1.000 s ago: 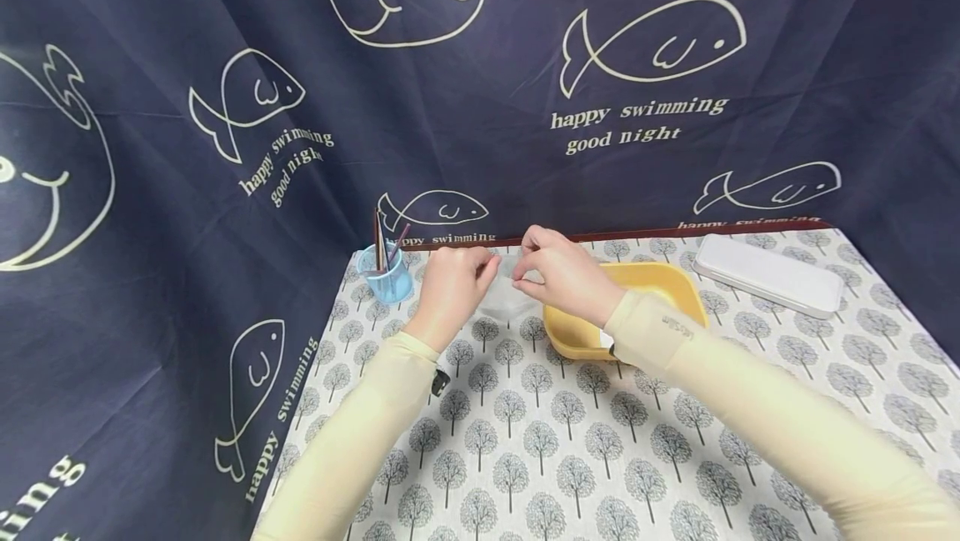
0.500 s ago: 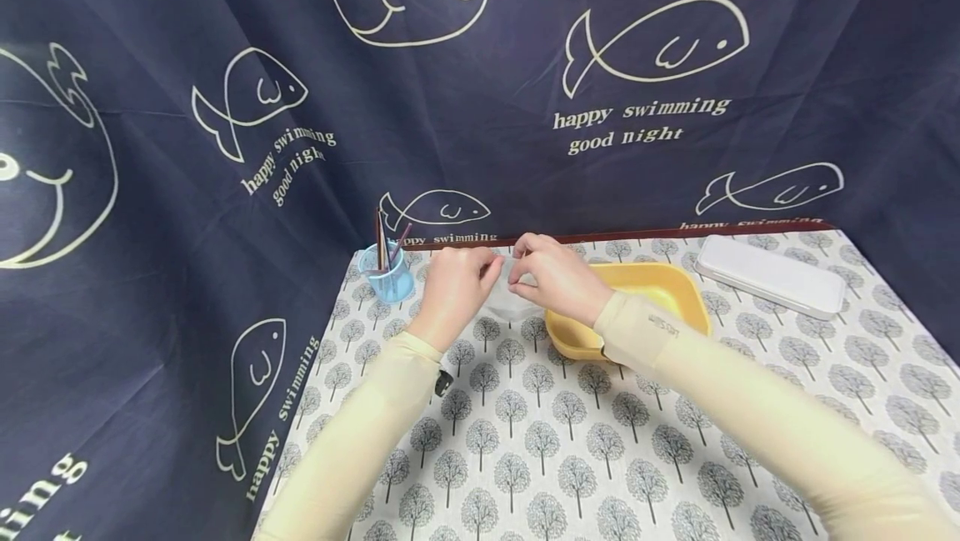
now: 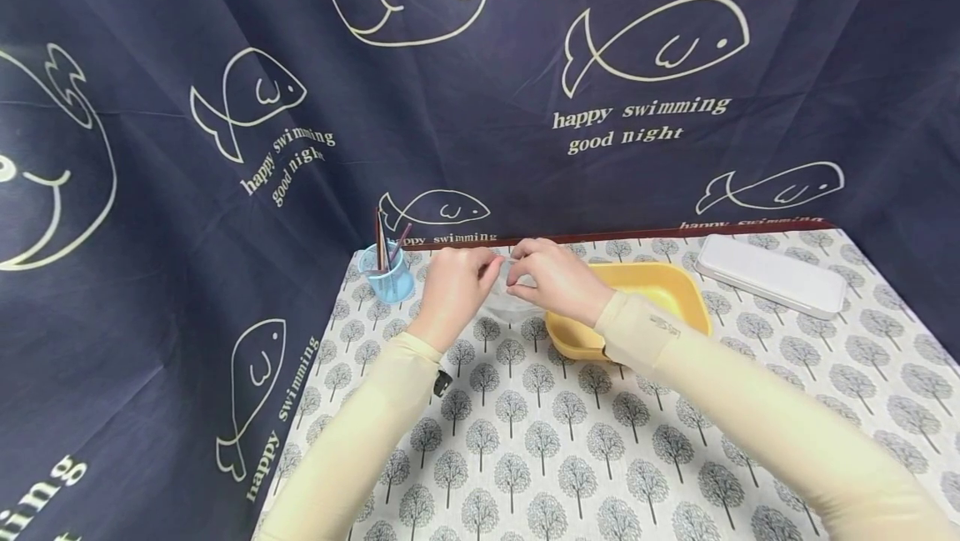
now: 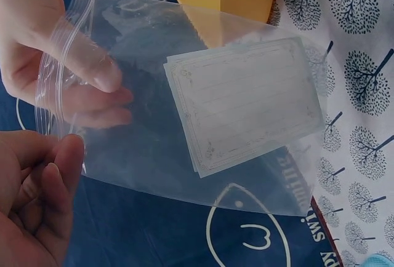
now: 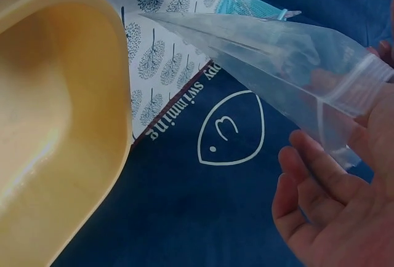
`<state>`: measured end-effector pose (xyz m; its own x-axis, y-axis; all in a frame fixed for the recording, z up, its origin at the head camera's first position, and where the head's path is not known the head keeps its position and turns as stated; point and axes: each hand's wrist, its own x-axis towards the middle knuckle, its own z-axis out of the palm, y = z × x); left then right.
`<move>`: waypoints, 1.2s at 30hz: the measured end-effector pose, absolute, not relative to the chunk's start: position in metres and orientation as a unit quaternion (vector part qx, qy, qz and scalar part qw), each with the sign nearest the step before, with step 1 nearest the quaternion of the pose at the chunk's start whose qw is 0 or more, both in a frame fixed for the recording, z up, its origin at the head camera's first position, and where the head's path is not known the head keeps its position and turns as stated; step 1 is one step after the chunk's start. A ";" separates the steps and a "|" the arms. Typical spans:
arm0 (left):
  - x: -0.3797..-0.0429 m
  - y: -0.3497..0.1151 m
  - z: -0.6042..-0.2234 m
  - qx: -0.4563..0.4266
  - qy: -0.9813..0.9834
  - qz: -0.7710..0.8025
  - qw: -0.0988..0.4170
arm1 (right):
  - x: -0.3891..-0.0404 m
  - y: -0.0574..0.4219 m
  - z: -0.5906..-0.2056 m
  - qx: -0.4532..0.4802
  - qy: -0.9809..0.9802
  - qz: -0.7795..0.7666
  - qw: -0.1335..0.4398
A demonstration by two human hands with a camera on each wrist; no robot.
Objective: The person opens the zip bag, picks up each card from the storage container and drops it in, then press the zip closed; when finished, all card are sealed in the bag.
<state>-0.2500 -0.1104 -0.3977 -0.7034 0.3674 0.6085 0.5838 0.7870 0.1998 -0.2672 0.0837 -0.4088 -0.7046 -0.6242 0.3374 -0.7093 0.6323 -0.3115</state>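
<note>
A clear zip-seal plastic bag (image 4: 144,162) hangs between the two hands, with several pale, line-bordered cards (image 4: 246,104) inside. In the head view it is a faint sheet beneath the fingers. My left hand (image 3: 456,281) pinches one side of the zip edge between thumb and fingers. On the opposite side, my right hand (image 3: 564,281) holds the bag's mouth, its fingers bent. From the left wrist, its thumb and fingertips show through the plastic. In the right wrist view, those bent fingers lie below the bag's top corner, and the thumb's contact is partly hidden.
A yellow bin (image 3: 678,283) stands partly under the right forearm. Farther right lies a white, rounded, lidded case (image 3: 772,274). A light blue mesh cup (image 3: 392,281) with several pencils stands at the back left. Behind the tree-print tablecloth (image 3: 517,441) hangs a dark blue curtain (image 3: 480,107).
My right hand has shifted slightly left and down, closer to the left hand. A white patch seen earlier in the bin is now out of sight. Both hands stay at the bag.
</note>
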 end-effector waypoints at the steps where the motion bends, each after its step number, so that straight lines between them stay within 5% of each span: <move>1: -0.250 -0.111 -0.398 -0.264 -0.902 -0.193 0.282 | -0.266 0.085 -0.408 0.372 -0.898 0.215 0.098; 19: -0.249 -0.115 -0.399 -0.254 -0.907 -0.203 0.268 | -0.256 0.130 -0.393 0.383 -0.875 0.256 0.147; 36: -0.248 -0.117 -0.399 -0.255 -0.904 -0.205 0.274 | -0.281 0.171 -0.412 0.332 -0.919 0.202 0.074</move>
